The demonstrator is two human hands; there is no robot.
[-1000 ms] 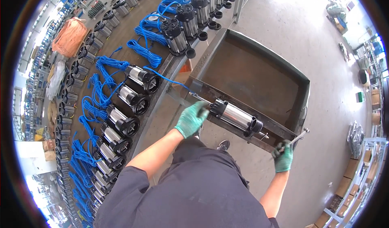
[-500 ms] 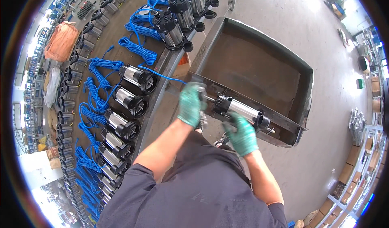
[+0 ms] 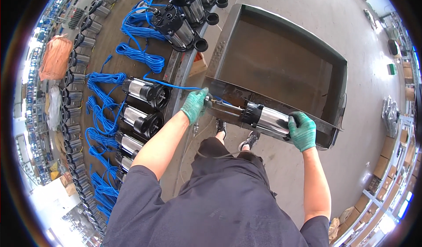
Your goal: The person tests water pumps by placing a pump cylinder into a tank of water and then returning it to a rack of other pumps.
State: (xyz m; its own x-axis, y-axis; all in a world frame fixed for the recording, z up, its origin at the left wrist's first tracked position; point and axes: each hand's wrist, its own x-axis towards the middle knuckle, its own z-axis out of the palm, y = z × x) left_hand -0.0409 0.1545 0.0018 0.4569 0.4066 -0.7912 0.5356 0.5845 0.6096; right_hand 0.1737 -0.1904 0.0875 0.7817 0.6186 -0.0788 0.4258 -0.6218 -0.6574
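Observation:
A silver submersible pump with a black end cap lies along the near ledge of a metal tank. My right hand, in a green glove, is closed round its right end and hides that end. My left hand, also green-gloved, is closed round a hand-held tool with a long thin metal shaft. The shaft points right, its tip at the black cap; whether it touches a screw I cannot tell. A blue cable runs from the left bench past my left hand towards the pump.
Pumps with coiled blue cables lie in a row on the bench at left. Upright pumps stand at its far edge, beside black cups. A thin hose crosses before my legs. Shelves with cartons stand at right.
My right hand has moved right and closed on the pump's end. My left hand has shifted slightly left, and the tool's shaft now lines up with the black cap. The view has shifted a little.

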